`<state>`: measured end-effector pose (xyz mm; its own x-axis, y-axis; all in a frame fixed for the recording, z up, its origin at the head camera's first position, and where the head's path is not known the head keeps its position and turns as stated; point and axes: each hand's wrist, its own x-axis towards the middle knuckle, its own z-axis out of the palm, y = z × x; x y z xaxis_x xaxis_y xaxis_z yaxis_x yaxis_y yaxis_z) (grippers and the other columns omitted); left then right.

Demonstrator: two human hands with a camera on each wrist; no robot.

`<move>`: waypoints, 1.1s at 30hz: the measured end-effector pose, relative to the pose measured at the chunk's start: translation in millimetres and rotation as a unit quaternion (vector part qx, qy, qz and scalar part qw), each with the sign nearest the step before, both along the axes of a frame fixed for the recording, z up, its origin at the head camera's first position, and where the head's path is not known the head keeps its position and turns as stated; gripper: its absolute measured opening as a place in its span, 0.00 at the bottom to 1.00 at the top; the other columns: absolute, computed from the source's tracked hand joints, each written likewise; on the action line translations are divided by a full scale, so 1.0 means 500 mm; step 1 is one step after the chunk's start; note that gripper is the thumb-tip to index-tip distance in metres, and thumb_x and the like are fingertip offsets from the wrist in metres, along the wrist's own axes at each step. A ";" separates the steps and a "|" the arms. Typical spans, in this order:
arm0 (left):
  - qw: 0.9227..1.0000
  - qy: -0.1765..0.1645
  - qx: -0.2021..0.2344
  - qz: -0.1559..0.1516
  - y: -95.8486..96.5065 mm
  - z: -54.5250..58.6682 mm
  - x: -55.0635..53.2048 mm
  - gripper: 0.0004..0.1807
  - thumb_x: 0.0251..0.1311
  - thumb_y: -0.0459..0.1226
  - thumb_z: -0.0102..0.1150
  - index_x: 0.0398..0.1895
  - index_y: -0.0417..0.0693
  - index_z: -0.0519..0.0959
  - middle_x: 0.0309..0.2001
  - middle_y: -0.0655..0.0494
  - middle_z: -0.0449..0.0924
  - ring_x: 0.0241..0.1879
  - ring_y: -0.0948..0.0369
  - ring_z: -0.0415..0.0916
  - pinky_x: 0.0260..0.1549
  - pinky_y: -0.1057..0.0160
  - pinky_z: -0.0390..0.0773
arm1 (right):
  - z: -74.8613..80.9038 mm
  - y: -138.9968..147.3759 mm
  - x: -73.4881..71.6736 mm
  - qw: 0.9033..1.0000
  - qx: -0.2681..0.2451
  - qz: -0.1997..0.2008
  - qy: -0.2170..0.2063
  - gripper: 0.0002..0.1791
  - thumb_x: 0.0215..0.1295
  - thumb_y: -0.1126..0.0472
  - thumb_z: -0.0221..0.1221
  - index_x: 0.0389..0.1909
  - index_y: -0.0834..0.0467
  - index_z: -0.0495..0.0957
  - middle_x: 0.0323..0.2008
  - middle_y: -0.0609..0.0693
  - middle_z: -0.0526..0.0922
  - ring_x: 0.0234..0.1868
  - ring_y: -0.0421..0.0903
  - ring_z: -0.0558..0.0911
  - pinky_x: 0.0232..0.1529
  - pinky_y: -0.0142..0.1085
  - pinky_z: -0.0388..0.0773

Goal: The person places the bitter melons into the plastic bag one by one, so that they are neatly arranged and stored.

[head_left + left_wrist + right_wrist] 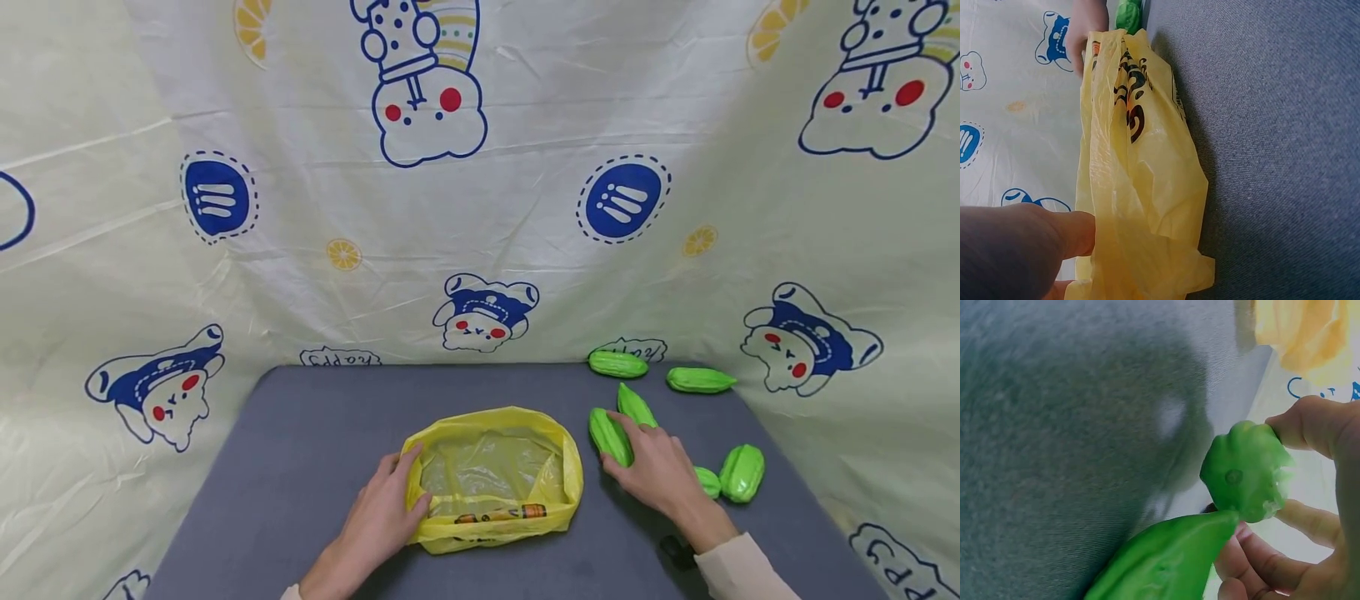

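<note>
A yellow plastic bag [570, 475] stands on the table with its mouth spread wide, printed lettering on its side. My left hand [378, 512] holds its left rim, the thumb on one side of the film and fingers on the other. To the bag's right, my right hand [660, 471] grips a ridged green vegetable [609, 437] between thumb and fingers. In the right wrist view that vegetable [1244, 475] shows its blunt, lobed end. A pointed green vegetable [635, 406] lies just beyond, its tip close to the gripped one.
Two more green vegetables [618, 363] [701, 380] lie near the table's far right edge. Nearer me, a thick one [742, 473] rests beside another [707, 482] partly hidden by my right hand. A printed white sheet [495, 217] hangs behind the grey table [300, 450].
</note>
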<state>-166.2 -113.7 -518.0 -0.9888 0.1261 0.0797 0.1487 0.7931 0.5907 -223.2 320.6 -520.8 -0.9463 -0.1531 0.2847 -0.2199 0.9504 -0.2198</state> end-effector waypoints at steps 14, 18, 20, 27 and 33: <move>1.000 0.000 0.004 0.002 -0.008 0.003 0.004 0.41 0.72 0.40 0.80 0.86 0.47 0.76 0.73 0.31 0.81 0.60 0.33 0.89 0.54 0.29 0.89 | 0.027 -0.038 0.006 0.998 -0.066 0.014 -0.001 0.46 0.71 0.54 0.76 0.88 0.53 0.71 0.55 0.67 0.89 0.45 0.61 0.89 0.44 0.63 0.86; 1.000 0.005 0.010 -0.002 -0.012 0.005 0.004 0.41 0.72 0.39 0.80 0.86 0.46 0.76 0.73 0.30 0.81 0.61 0.32 0.88 0.55 0.29 0.89 | 0.041 -0.050 0.008 0.997 -0.075 0.020 0.006 0.48 0.71 0.55 0.76 0.90 0.52 0.70 0.53 0.64 0.88 0.38 0.51 0.82 0.38 0.53 0.81; 1.000 0.004 0.014 -0.004 -0.013 0.004 0.004 0.41 0.72 0.39 0.80 0.86 0.46 0.75 0.73 0.30 0.81 0.62 0.32 0.88 0.57 0.28 0.88 | 0.050 -0.057 0.010 0.996 -0.080 0.024 0.013 0.49 0.70 0.55 0.77 0.90 0.52 0.69 0.56 0.65 0.87 0.40 0.52 0.83 0.40 0.54 0.82; 0.999 -0.020 0.025 -0.001 -0.014 0.002 0.003 0.41 0.73 0.40 0.79 0.87 0.45 0.75 0.73 0.32 0.82 0.69 0.31 0.85 0.64 0.26 0.85 | 0.082 -0.079 0.021 0.995 -0.088 0.032 0.021 0.49 0.70 0.56 0.76 0.90 0.51 0.69 0.62 0.69 0.86 0.48 0.60 0.87 0.44 0.60 0.84; 1.000 -0.011 0.028 -0.007 -0.016 0.003 0.000 0.40 0.73 0.39 0.79 0.86 0.45 0.76 0.70 0.32 0.84 0.68 0.32 0.86 0.63 0.27 0.86 | 0.109 -0.103 0.027 0.994 -0.095 0.045 0.016 0.49 0.70 0.58 0.76 0.90 0.52 0.69 0.53 0.61 0.86 0.45 0.54 0.84 0.41 0.50 0.81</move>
<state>-166.4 -121.5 -516.5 -0.9886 0.1361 0.0645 0.1457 0.7564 0.6376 -209.5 269.1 -466.3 -0.9214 -0.1782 0.3455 -0.3123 0.8685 -0.3850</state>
